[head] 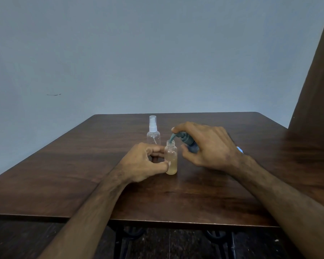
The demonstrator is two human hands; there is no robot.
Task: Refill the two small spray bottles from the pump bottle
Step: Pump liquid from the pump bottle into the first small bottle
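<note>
Head view: we count two small spray bottles and one pump bottle on the dark wooden bench (204, 193). The open spray bottle (171, 158) stands upright near the middle, holding yellowish liquid; our left hand (144, 163) pinches its side, the grip curled round it. Our right hand (208, 144) wraps the tilted pump bottle (188, 142), its spout in the open neck. The capped spray bottle (153, 132) stands just behind, clear.
</note>
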